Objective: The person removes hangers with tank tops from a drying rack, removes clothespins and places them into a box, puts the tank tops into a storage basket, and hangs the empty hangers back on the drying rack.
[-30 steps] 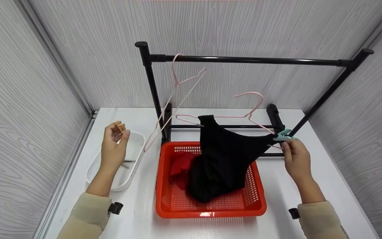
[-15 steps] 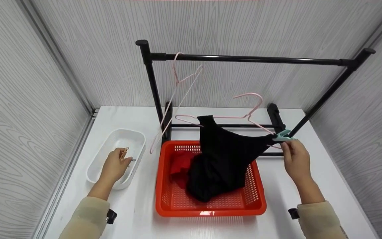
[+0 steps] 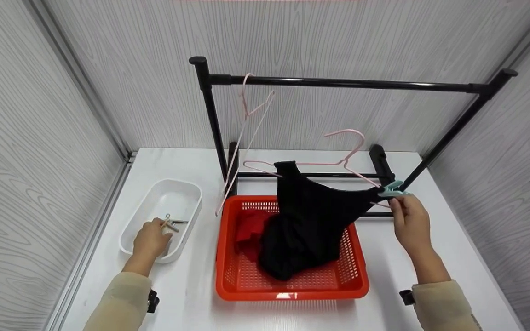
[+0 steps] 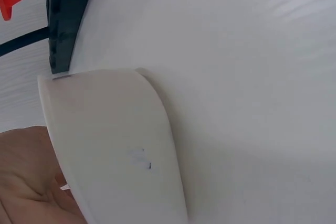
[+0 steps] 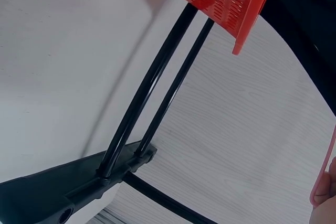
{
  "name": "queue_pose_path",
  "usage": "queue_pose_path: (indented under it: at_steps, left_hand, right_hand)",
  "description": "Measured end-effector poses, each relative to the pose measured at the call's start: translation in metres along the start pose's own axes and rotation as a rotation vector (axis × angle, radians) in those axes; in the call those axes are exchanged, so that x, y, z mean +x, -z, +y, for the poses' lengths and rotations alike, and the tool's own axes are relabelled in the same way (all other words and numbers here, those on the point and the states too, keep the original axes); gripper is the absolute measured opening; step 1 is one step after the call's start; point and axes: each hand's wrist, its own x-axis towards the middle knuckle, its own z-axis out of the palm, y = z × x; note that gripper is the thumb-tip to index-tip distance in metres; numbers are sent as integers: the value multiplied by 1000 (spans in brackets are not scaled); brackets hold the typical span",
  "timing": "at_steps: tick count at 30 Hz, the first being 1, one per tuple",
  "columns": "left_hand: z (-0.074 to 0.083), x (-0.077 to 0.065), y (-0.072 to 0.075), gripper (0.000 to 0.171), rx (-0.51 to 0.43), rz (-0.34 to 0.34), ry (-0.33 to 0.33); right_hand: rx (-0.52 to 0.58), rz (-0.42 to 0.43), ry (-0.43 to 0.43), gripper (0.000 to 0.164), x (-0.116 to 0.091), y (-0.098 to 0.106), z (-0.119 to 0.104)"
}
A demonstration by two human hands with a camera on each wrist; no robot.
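Observation:
My left hand (image 3: 149, 240) is down inside the white tray (image 3: 141, 209) and pinches a wooden clothespin (image 3: 165, 223). Beside it lie a few more clothespins (image 3: 173, 227). My right hand (image 3: 413, 219) grips the right end of a pink clothes hanger (image 3: 353, 138); in the right wrist view, the hanger's wire (image 5: 323, 174) runs by the fingers. From this hanger a black sleeveless garment (image 3: 308, 216) hangs by its straps, its lower part drooping into the red basket (image 3: 292, 295). A teal clip (image 3: 391, 188) fastens the right strap to the hanger, close to my fingertips.
Behind the basket rises a black clothes rack (image 3: 352, 83). Another pink hanger (image 3: 245, 120) dangles from the left of its top bar. Red cloth (image 3: 250, 230) lies in the basket. Wood-patterned panels enclose the white table (image 3: 191, 303) at the back and both sides.
My left hand has come down from above the tray into it, carrying the clothespin. The hanger on the rack has swung a little. My right hand has stayed put.

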Motion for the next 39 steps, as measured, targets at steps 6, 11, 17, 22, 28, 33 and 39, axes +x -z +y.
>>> queue_pose_path:
  at_steps: [6,11,17,22,28,33,39]
  left_hand:
    - [-5,3,-2,48,42,7,-7]
    - [-6,4,-4,46,46,47,-27]
    - [-5,3,-6,43,28,60,-42]
    - [-7,2,-7,42,19,45,-39]
    - [-4,2,-5,39,-1,50,-64]
    - [5,0,-2,36,-25,79,-120]
    - [23,-2,3,33,-35,178,-189]
  right_hand:
    - [-40,-4,-5,5,0,-1,1]
    - [-52,-10,-2,4,-1,-2,0]
    - [-47,0,5,5,-1,-3,0]
    - [-58,0,5,5,-3,-5,0]
    - [-58,-6,-6,5,-4,-6,-2]
    - [-28,11,8,5,-2,-6,-4]
    - [-21,13,29,5,0,-7,-6]
